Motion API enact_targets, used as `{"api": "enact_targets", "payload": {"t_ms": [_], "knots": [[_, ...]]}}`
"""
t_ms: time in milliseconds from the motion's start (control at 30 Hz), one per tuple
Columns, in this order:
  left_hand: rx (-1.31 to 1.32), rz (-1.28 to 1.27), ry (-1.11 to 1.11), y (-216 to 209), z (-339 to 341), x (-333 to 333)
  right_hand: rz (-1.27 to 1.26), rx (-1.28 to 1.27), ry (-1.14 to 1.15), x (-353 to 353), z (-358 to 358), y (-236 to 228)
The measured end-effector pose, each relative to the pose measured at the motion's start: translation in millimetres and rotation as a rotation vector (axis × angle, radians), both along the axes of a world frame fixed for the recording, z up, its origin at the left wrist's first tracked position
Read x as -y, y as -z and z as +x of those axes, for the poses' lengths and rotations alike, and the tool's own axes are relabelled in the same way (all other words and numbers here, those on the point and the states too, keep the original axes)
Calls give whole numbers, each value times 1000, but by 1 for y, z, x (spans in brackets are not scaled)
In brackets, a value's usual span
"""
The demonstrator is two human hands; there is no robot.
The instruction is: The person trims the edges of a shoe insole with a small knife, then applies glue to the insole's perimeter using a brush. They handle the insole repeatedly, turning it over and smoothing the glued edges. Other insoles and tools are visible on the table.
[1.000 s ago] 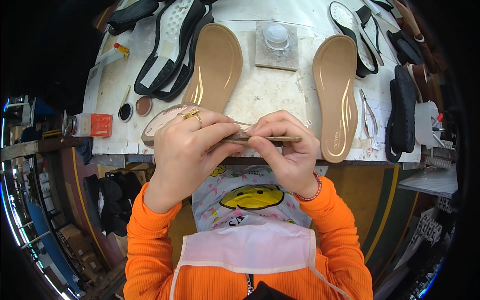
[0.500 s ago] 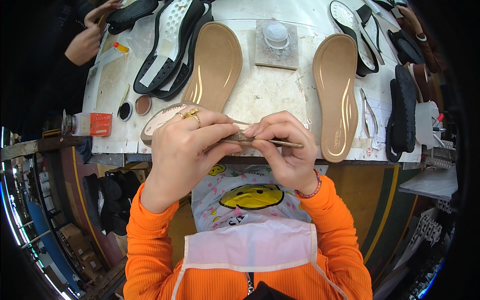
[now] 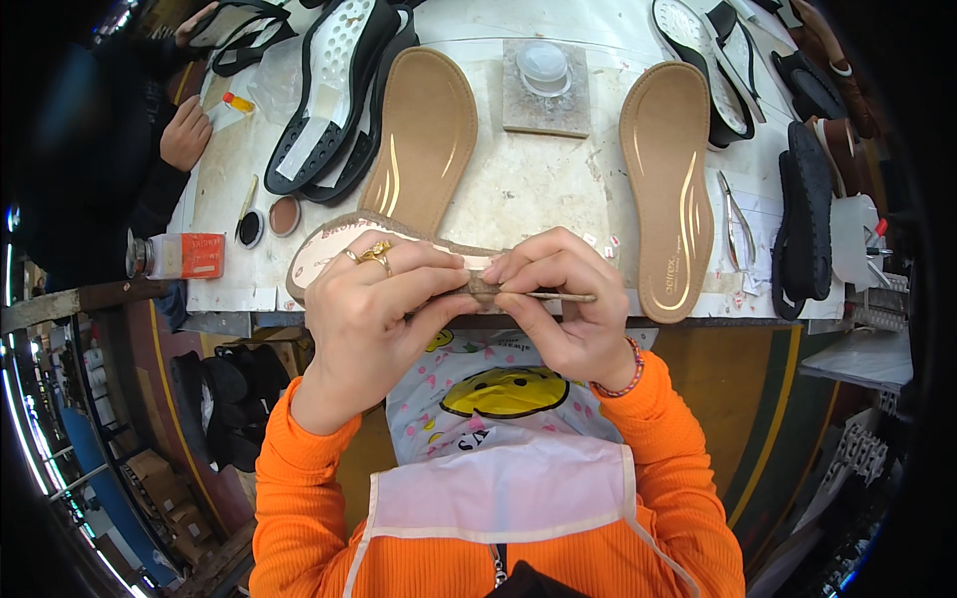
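Both my hands grip a shoe insole over the table's near edge, with its pale underside [image 3: 329, 245] and brown edging facing up on the left. My left hand [image 3: 384, 299], with gold rings, pinches its near edge between thumb and fingers. Close beside it, my right hand [image 3: 563, 294] pinches the same edge, fingertips nearly touching the left ones. A thin brown stick-like piece [image 3: 568, 297] juts rightward from under my right fingers; whether it is a tool or part of the insole I cannot tell. Two finished tan insoles [image 3: 424, 130] [image 3: 666, 179] lie face up beyond.
Black soles [image 3: 334, 95] lie at the back left, and more black soles [image 3: 802, 219] at the right. Nippers [image 3: 736, 221], a small black pot [image 3: 250, 226], a brown pot [image 3: 285, 215] and a stone slab [image 3: 543, 115] with a clear cup surround my hands. A co-worker's hand [image 3: 186, 135] rests at left.
The held insole has shifted slightly, showing more of its pale underside. At the left, the co-worker's hand has come down onto the table, and a black strapped sandal piece now shows behind.
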State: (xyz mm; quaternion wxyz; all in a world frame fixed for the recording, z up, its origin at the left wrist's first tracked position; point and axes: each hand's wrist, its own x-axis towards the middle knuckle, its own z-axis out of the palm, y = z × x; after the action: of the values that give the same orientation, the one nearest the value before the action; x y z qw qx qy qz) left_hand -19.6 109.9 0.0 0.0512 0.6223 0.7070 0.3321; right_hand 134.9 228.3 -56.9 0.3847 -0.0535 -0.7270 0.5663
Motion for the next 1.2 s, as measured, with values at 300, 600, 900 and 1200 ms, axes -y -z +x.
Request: {"api": "enact_targets", "payload": {"t_ms": [300, 600, 900, 1200], "knots": [[-24, 16, 20, 0, -1, -1, -560, -164, -1, 0, 3, 1], [-46, 34, 31, 0, -2, -2, -299, 114, 113, -6, 15, 1], [-50, -11, 47, -3, -2, -1, 220, 268, 239, -7, 20, 7], [-47, 26, 11, 1, 0, 1, 271, 268, 318, -3, 13, 15]]}}
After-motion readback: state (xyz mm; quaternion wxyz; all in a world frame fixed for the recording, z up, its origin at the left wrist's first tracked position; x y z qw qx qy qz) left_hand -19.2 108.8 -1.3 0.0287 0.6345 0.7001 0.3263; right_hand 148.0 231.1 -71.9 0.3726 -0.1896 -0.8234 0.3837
